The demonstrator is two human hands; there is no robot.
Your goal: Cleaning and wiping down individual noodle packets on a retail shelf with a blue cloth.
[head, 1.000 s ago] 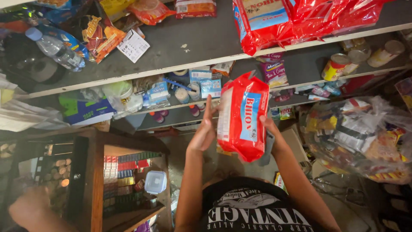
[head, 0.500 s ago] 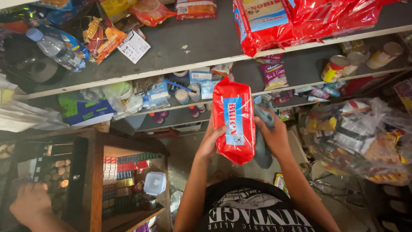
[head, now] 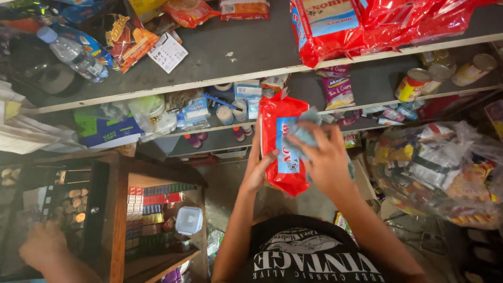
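Leftmost, at the lower edge, another person's hand (head: 43,243) rests near a dark wooden drawer (head: 63,202) holding round coins. Beside it stands a brown wooden cabinet (head: 118,209) with stacked small red, blue and yellow packs (head: 149,202) and a clear plastic tub (head: 188,220) inside. Above, a grey shelf with white edging (head: 209,57) carries a clear plastic water bottle (head: 73,55), orange snack bags (head: 128,44) and a white printed paper slip (head: 167,51).

Centre frame, the left hand (head: 258,167) is pressed flat against the left side of a red plastic packet with a blue-and-white label (head: 280,152); fingers extended, thumb hooked onto the packet's front. The packet is upright, held in the air in front of the middle shelf, between both hands. The right hand (head: 325,162) lies over the packet's right front face, fingers curled, pressing a light blue cloth (head: 306,131) against the packet. Both forearms rise from a black printed shirt (head: 309,257) at the bottom edge.

Rightward, the top shelf holds large red plastic packets (head: 377,23). The middle shelf holds a purple snack bag (head: 338,89) and yellow-labelled tin cans (head: 414,84). Far right, a clear plastic bag filled with mixed small packages (head: 440,167) hangs near the right forearm
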